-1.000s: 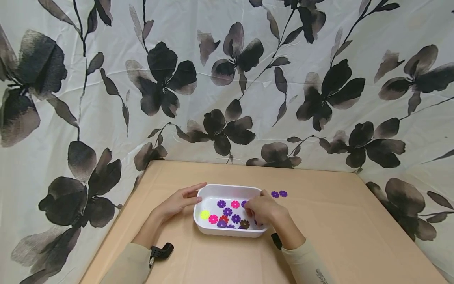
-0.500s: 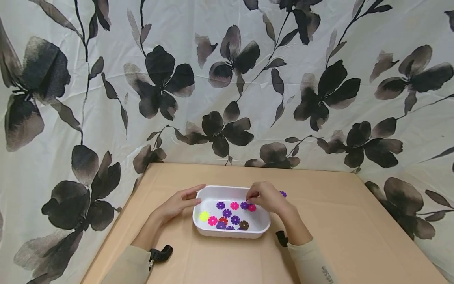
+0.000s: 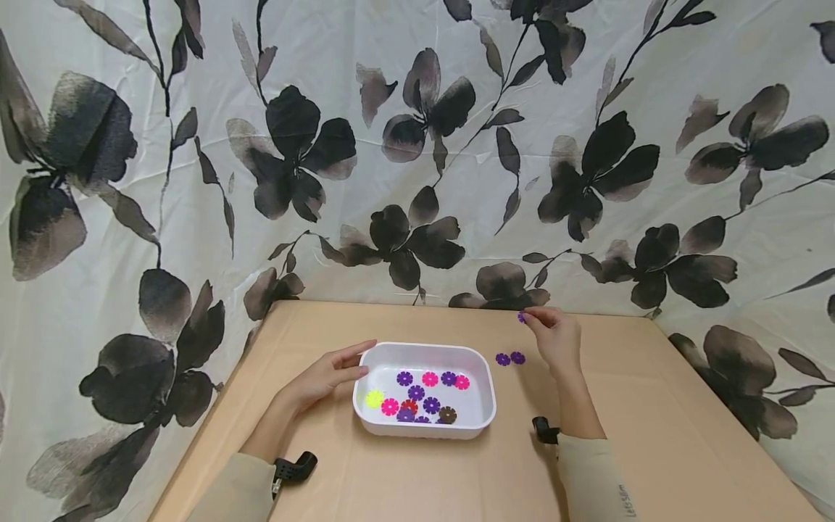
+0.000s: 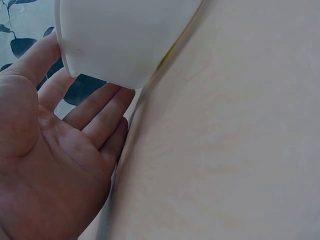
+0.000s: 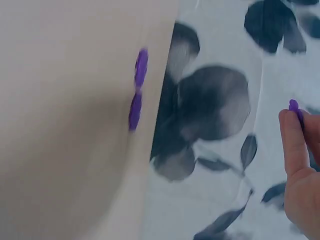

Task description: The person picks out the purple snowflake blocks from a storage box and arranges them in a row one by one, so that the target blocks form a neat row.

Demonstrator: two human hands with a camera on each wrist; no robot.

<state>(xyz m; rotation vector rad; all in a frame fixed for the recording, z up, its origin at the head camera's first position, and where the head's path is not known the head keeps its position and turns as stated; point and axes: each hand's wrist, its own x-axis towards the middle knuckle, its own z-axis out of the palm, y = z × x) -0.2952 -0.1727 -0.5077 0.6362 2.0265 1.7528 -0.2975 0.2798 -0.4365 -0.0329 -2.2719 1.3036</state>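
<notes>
A white plastic tray (image 3: 425,429) on the table holds several notched, flower-shaped plastic discs (image 3: 431,404) in purple, pink, red, yellow and brown. My left hand (image 3: 326,377) holds the tray's left end, thumb at the rim and fingers against the outer wall; the left wrist view shows the tray's outside (image 4: 125,40) above that palm. Beyond the tray's right end, my right hand (image 3: 556,339) is raised near the far table edge. It pinches one purple disc (image 3: 522,317) between thumb and fingertips, edge-on in the right wrist view (image 5: 295,107).
Two joined or touching purple discs (image 3: 510,359) lie on the tan table (image 3: 652,406), right of the tray. A white cloth with dark flowers (image 3: 417,181) hangs behind the table. Each wrist wears a black camera mount (image 3: 295,467).
My right hand has come up out of the tray and moved right and away toward the far edge with a purple disc. The left hand stays at the tray.
</notes>
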